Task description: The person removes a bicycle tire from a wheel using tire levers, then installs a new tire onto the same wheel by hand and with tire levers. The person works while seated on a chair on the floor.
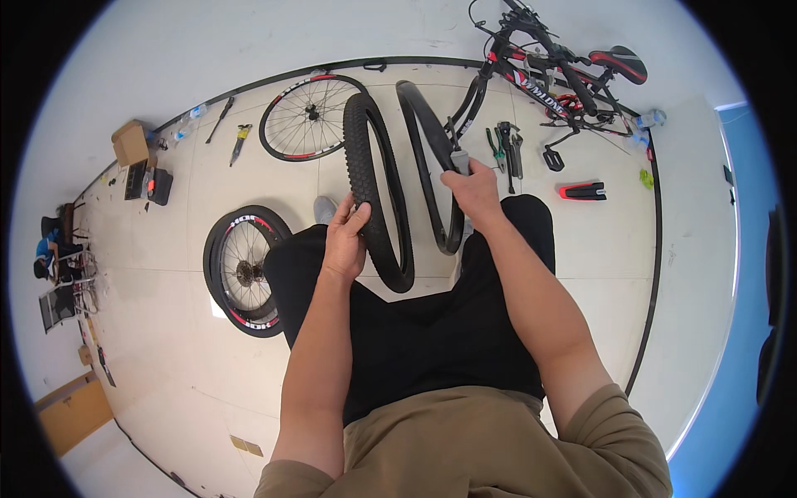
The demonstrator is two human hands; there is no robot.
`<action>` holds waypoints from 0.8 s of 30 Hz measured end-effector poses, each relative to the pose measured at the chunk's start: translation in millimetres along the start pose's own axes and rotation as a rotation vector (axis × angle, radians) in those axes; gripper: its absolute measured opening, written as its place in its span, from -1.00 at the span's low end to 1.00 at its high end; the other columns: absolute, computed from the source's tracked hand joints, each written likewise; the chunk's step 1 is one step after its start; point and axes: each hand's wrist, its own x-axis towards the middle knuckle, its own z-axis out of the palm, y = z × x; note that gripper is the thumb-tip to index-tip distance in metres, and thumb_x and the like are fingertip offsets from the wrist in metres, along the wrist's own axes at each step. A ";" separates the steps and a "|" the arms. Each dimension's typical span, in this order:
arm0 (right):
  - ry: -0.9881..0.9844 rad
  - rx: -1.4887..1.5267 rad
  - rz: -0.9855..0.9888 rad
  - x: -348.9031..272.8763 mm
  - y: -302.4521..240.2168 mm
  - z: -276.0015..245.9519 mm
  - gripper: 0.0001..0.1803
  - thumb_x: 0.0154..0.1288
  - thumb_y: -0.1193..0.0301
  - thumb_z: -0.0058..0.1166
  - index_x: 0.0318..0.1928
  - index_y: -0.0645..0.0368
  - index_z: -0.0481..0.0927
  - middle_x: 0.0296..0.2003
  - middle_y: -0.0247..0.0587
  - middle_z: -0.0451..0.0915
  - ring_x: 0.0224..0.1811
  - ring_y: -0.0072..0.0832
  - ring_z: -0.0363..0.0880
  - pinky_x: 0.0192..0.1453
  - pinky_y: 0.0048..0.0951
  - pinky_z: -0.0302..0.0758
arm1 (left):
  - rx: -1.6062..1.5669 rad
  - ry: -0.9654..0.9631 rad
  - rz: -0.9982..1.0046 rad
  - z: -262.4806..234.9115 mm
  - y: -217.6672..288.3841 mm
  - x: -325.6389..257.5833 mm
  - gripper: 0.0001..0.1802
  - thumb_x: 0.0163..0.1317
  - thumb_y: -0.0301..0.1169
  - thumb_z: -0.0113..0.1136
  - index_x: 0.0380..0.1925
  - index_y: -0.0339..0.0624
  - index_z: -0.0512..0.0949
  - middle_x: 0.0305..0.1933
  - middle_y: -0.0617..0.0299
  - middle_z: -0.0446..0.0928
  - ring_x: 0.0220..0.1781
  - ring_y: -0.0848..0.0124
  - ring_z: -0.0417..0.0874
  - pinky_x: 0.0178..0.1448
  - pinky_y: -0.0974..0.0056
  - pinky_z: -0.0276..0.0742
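- Two bare hands work between the knees at the centre of the frame, the left hand on a knobbly tyre and the right hand on a smooth black loop, apparently an inner tube.
- Left fingers are closed around the tyre's outer edge, thumb on the near side; right fingers are pinched on the tube's right-hand side, beside a small grey piece whose nature cannot be made out.
- Tyre and tube stand upright side by side, a narrow gap between them, the tube not inside the tyre.
- Judging by the pose, the step in hand is handling the two loops as a pair; the next move seems to call for a steady hold on both, with the flexible tube kept free of twists.
- Above and left of the tyre lies a spoked wheel without a tyre; a second wheel, tyre fitted, lies left of the person's knee.
- Pliers with green handles lie on the tiled floor at upper right, below a black-and-red bicycle frame by the wall.
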 end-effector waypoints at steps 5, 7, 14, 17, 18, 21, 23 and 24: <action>-0.146 -0.069 0.211 15.1 -7.2 -22.9 -0.75 0.05 0.38 0.29 -0.27 0.22 0.58 -0.46 -0.28 0.63 -0.51 -0.55 0.51 -0.51 -0.48 0.41 | 0.036 -0.023 -0.037 -7.3 -1.5 -0.7 -0.61 0.46 -0.40 0.19 0.22 -0.25 0.44 0.10 0.19 0.60 0.11 0.32 0.64 0.27 0.17 0.55; -0.135 -0.098 0.219 19.2 -4.2 -25.6 -0.75 0.05 0.41 0.28 -0.26 0.25 0.59 -0.46 -0.25 0.62 -0.55 -0.52 0.51 -0.52 -0.43 0.41 | 0.053 -0.017 -0.049 -12.2 -2.8 2.6 -0.64 0.45 -0.42 0.21 0.17 -0.27 0.43 0.06 0.17 0.61 0.06 0.33 0.65 0.24 0.18 0.57; -0.114 -0.087 0.169 20.6 -0.8 -20.4 -0.75 0.04 0.50 0.25 -0.22 0.31 0.60 -0.44 -0.16 0.61 -0.50 -0.39 0.56 -0.46 -0.31 0.47 | 0.170 0.004 -0.081 -9.6 -9.5 2.9 -0.57 0.40 -0.50 0.24 0.21 -0.32 0.36 0.03 0.08 0.63 0.04 0.31 0.68 0.22 0.19 0.60; -0.159 -0.018 0.289 15.3 -1.5 -17.5 -0.75 0.08 0.50 0.27 -0.19 0.26 0.60 -0.38 -0.21 0.68 -0.41 -0.44 0.63 -0.42 -0.37 0.48 | 0.166 0.005 -0.085 -8.2 -8.3 4.1 -0.58 0.39 -0.48 0.25 0.19 -0.30 0.38 0.05 0.09 0.62 0.08 0.29 0.66 0.24 0.16 0.57; -0.169 0.003 0.326 11.3 -0.9 -13.7 -0.76 0.10 0.49 0.27 -0.18 0.24 0.60 -0.37 -0.24 0.71 -0.38 -0.48 0.65 -0.42 -0.41 0.48 | 0.148 0.013 -0.088 -9.0 -6.7 3.6 -0.58 0.39 -0.47 0.26 0.18 -0.29 0.38 0.06 0.10 0.61 0.10 0.28 0.64 0.25 0.13 0.56; -0.261 0.212 0.449 -1.9 14.9 -3.2 -0.73 0.09 0.54 0.26 -0.15 0.21 0.60 -0.32 -0.25 0.66 -0.33 -0.41 0.61 -0.37 -0.32 0.52 | 0.093 -0.035 -0.093 -18.1 -10.5 11.4 -0.54 0.36 -0.39 0.26 0.19 -0.25 0.38 0.11 0.09 0.58 0.16 0.22 0.60 0.29 0.07 0.52; -0.271 0.326 0.534 -19.6 21.7 10.3 -0.67 0.06 0.57 0.27 -0.10 0.21 0.59 -0.27 -0.23 0.59 -0.28 -0.36 0.57 -0.38 -0.28 0.55 | 0.063 -0.065 -0.109 -17.7 -10.9 14.9 -0.51 0.32 -0.34 0.23 0.20 -0.21 0.38 0.13 0.07 0.56 0.18 0.19 0.59 0.31 0.04 0.50; -0.256 0.382 0.572 -29.0 28.2 18.4 -0.67 0.07 0.57 0.26 -0.09 0.19 0.59 -0.25 -0.22 0.58 -0.26 -0.36 0.57 -0.38 -0.28 0.56 | 0.052 -0.068 -0.123 -12.9 -8.9 12.5 -0.50 0.30 -0.31 0.20 0.21 -0.19 0.38 0.13 0.06 0.55 0.18 0.17 0.58 0.32 0.03 0.49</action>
